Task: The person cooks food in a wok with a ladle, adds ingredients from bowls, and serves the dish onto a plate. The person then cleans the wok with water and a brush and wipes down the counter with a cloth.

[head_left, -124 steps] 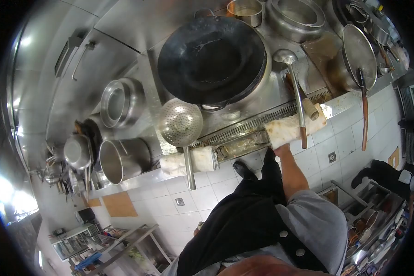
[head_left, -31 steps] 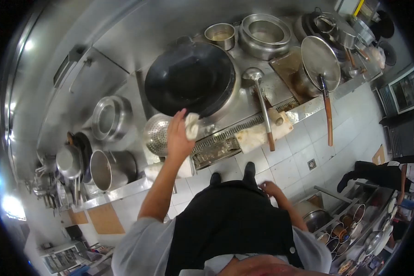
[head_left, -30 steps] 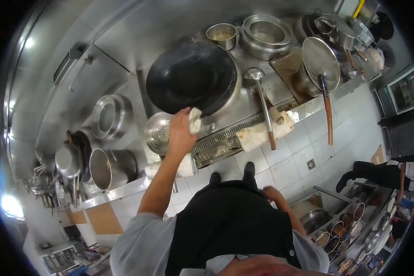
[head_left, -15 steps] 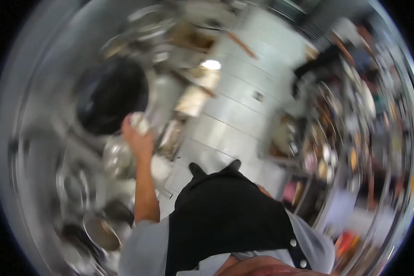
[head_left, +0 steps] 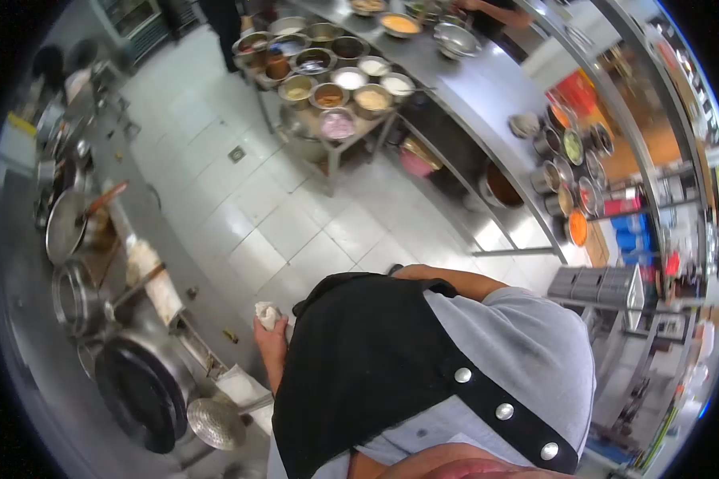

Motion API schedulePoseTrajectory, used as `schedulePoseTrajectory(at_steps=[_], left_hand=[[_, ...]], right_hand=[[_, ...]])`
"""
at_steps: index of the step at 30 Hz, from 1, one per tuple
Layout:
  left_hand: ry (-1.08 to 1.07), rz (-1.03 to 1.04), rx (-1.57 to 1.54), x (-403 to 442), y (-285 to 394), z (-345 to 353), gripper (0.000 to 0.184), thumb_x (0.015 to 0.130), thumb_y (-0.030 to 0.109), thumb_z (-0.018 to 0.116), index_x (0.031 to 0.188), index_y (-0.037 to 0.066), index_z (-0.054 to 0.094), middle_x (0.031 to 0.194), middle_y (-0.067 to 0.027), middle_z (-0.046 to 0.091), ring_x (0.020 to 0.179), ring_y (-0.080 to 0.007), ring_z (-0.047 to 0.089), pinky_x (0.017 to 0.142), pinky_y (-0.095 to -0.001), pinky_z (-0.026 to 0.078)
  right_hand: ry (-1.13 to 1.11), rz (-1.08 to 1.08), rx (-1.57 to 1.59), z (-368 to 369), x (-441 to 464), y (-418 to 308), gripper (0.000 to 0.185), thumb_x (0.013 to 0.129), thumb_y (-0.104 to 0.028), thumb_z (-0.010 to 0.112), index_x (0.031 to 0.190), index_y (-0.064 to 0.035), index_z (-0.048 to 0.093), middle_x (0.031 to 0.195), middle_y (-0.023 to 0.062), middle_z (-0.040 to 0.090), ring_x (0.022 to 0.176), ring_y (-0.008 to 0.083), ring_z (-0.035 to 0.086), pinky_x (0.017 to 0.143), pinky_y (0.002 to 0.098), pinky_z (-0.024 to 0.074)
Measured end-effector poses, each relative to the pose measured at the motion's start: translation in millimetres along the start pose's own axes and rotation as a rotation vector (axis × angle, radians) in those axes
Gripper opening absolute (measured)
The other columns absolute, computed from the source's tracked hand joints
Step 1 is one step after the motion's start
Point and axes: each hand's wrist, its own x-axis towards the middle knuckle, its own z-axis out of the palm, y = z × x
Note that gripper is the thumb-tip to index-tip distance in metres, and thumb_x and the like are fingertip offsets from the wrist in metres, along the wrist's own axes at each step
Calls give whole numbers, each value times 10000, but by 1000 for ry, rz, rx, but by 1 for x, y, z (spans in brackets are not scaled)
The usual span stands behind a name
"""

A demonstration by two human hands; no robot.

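My left hand point(head_left: 272, 342) is closed around a crumpled white cloth point(head_left: 268, 314), held beside the front edge of the steel cooking range. My right forearm point(head_left: 459, 282) reaches forward past the black apron point(head_left: 367, 351); its fingers are hidden behind the apron. To the left of the cloth, a large black wok point(head_left: 140, 395) sits on the range. A perforated skimmer point(head_left: 216, 423) lies near the wok, below my left hand. Another folded white cloth point(head_left: 153, 283) rests farther along the range, with a handle across it.
Ahead stands a small table point(head_left: 334, 168) with several bowls of seasonings. A long steel counter point(head_left: 487, 88) runs along the right, holding metal bowls and containers. Another person's arm point(head_left: 499, 11) shows at its far end. A grey crate point(head_left: 595, 291) stands at the right. White floor tiles point(head_left: 256, 191) lie between.
My view has swung to the right, away from the range. My left hand, still gripping the white cloth, has moved from beside the wok to near my apron.
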Motion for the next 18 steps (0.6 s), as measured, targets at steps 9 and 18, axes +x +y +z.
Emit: schedulePoseTrajectory(at_steps=[9, 18], left_hand=[[-235, 13, -133, -42, 125, 165, 494, 838, 18, 767, 1286, -46, 569, 1151, -168, 692, 1023, -255, 682, 883, -376, 555], [-681, -91, -607, -31, 217, 313, 481, 840, 0, 658, 1298, -22, 510, 1169, -167, 645, 1017, -321, 681, 885, -445, 596]], right_hand=[[192, 125, 228, 69, -107, 175, 430, 993, -362, 639, 1316, -85, 698, 1235, 170, 732, 1166, 303, 683, 1008, 452, 517], [303, 153, 378, 65, -154, 261, 386, 1005, -325, 656, 1302, -83, 702, 1238, 156, 735, 1155, 267, 684, 1027, 431, 507]])
